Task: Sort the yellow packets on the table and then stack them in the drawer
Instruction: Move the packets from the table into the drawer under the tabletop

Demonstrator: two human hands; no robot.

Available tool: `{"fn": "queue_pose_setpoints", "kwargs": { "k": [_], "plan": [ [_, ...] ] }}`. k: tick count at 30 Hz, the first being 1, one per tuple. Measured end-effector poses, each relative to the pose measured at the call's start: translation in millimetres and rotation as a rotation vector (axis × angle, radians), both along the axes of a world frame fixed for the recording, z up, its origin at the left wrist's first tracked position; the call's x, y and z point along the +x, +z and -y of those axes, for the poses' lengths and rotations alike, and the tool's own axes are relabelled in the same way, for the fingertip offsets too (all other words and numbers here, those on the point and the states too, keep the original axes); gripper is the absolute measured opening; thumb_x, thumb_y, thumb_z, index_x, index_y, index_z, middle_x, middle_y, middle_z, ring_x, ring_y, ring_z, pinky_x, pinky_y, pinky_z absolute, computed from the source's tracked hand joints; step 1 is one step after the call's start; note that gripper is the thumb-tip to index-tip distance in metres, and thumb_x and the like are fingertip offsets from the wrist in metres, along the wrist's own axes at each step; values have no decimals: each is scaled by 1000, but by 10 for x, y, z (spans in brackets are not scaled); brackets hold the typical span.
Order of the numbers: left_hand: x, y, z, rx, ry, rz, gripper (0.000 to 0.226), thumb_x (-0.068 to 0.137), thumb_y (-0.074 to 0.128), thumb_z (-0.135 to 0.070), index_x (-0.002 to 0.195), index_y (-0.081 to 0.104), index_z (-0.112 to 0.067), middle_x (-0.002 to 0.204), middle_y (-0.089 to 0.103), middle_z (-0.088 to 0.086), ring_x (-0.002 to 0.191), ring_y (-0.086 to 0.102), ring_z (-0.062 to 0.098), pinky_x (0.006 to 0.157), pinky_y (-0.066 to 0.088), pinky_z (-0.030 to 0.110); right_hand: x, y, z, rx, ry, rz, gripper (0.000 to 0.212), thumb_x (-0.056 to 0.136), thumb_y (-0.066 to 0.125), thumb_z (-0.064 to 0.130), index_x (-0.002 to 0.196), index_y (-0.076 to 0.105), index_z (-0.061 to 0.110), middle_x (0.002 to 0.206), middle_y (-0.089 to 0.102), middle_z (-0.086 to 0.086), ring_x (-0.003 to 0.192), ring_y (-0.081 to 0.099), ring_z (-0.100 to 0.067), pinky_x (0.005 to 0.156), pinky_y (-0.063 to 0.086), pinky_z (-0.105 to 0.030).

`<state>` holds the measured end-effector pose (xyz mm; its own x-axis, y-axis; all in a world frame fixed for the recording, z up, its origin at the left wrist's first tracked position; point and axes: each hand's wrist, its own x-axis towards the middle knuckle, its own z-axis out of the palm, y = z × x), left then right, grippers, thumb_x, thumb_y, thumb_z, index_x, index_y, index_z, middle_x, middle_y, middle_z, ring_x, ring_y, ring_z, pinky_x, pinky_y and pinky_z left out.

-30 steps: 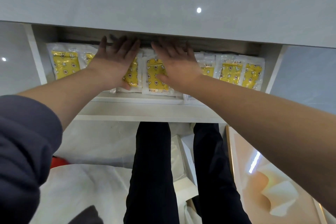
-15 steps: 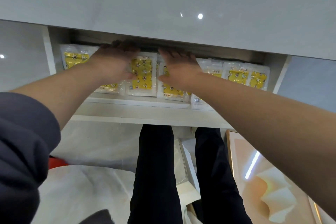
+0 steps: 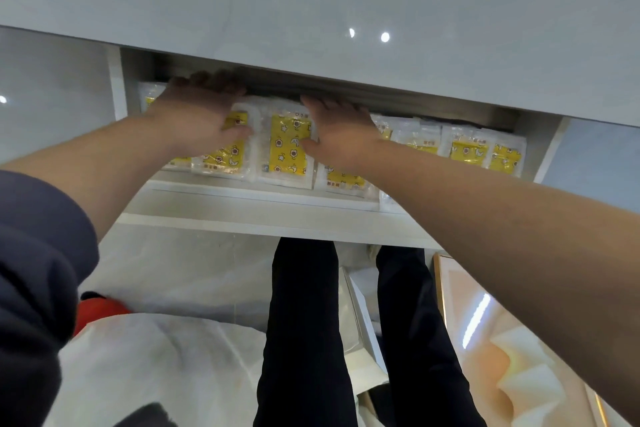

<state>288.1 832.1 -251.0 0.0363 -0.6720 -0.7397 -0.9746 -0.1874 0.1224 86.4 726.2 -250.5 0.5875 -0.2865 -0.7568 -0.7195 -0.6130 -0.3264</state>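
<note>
Yellow packets (image 3: pixel 287 149) line the drawer (image 3: pixel 242 218), 9 to 3 o'clock. We press left hand (image 3: pixel 201 114) and right hand (image 3: pixel 341 130) flat, fingers straight, on the middle ones. Probably only squaring-up remains.

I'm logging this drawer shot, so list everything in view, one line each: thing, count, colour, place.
yellow packets: at least six showing, yellow print in whitish wrap, lying in a row in the drawer, some overlapping
drawer: one, white, open under the tabletop
tabletop: one, glossy grey, above the drawer, reflecting lights
sheet: one, white, lower left, below the drawer
red object: one, lower left, mostly hidden
legs: two, black trousers, below the drawer
sleeve: one, dark blue, left arm
left hand: flat on packets, left of centre
right hand: flat on packets, centre
</note>
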Motion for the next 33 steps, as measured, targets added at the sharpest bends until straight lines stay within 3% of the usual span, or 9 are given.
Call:
{"fn": "queue_pose_setpoints", "kwargs": {
  "k": [3,5,9,13,16,19,23,28,33],
  "plan": [
    [16,27,-87,37,-28,-4,75,89,45,-60,149,26,-19,158,19,12,141,25,36,109,26,53,1,-19,-41,-38,14,-9,71,93,49,50,152,19,24,154,32,-1,138,33,-28,113,27,-45],
    [71,35,-45,49,9,-50,73,90,48,-56,149,27,-19,156,24,12,139,29,36,108,30,51,26,-13,-3,-9,-3,-8,69,93,50,49,151,21,24,153,32,-2,138,33,-28,112,26,-44],
    [214,91,55,31,267,-147,49,94,54,-41,138,44,-23,135,51,12,113,53,33,90,44,37,186,23,10,1,-47,41,65,93,52,45,150,26,27,151,35,-1,134,38,-27,111,30,-42],
    [244,105,60,3,447,-151,32,95,53,-40,122,56,-23,116,61,10,90,50,23,79,38,29,432,43,-66,79,-172,79,55,93,55,41,143,36,29,136,52,-1,117,53,-24,95,44,-35],
    [222,44,60,-50,566,-182,21,94,57,-36,109,62,-22,106,64,4,102,57,23,81,39,27,599,-21,-127,122,-298,80,39,94,55,41,131,48,28,123,58,4,103,56,-18,86,47,-31],
    [193,-8,73,-87,647,-195,14,93,61,-29,102,65,-19,111,65,3,107,58,21,84,41,26,696,-144,-150,121,-405,66,25,94,53,39,115,58,26,111,62,5,95,58,-15,79,47,-28],
    [178,-43,93,-86,605,-160,11,92,61,-28,99,64,-20,111,64,5,106,58,25,81,42,30,737,-251,-179,85,-419,72,13,95,54,33,101,61,24,104,65,4,95,59,-16,76,45,-26],
    [185,-42,100,-74,516,-135,16,95,58,-29,105,62,-18,117,61,9,110,56,29,86,44,35,737,-244,-234,17,-335,48,19,98,48,34,111,56,22,107,62,1,95,57,-20,78,45,-29],
    [124,-23,52,-97,412,-161,32,97,50,-35,126,52,-20,126,56,10,115,52,31,94,43,39,579,-213,-92,-15,-378,17,31,99,37,41,117,54,22,105,60,-6,95,57,-25,83,49,-36]
  ]
}}
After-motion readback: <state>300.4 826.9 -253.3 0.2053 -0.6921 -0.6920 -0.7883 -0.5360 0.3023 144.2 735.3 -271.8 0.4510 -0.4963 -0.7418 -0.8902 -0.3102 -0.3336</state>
